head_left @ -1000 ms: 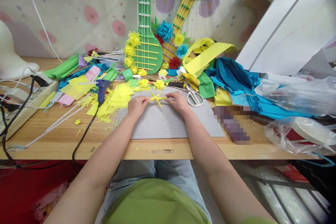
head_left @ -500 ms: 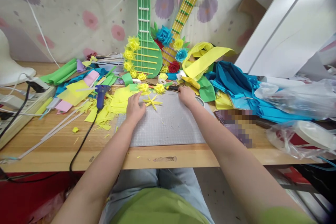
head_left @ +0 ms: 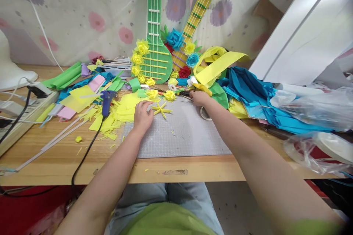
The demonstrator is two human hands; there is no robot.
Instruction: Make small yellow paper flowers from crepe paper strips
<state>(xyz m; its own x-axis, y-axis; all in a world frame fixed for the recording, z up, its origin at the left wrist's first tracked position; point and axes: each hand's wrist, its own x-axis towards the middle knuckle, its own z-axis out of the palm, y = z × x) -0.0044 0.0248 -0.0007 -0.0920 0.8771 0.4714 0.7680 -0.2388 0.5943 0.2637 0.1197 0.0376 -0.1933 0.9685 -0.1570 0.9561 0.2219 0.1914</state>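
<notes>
My left hand (head_left: 143, 116) rests at the left of the grey cutting mat (head_left: 176, 139), fingers apart and slightly bent, holding nothing. Just right of its fingertips lies a yellow paper star shape (head_left: 162, 110) with thin pointed arms. Two yellow paper flowers, one of them this flower (head_left: 169, 96), sit behind it. At the mat's back edge my right hand (head_left: 199, 98) is closed, fingers curled down beside a dark-handled tool (head_left: 183, 93); what they grip is hidden. A tape roll (head_left: 204, 114) lies partly under my right forearm.
Green (head_left: 157, 62) and yellow (head_left: 190, 25) paper-covered stringed instruments lean at the back. Left are yellow paper pieces (head_left: 127, 106) and a blue glue gun (head_left: 106, 104) with its cord. Blue crepe paper (head_left: 248, 84) and a plastic-wrapped roll (head_left: 328, 150) lie right.
My right hand has shifted slightly toward the right, its fingers curling down more. More of the tape roll shows, and the phone is now hidden by my forearm. My left hand stays beside the star.
</notes>
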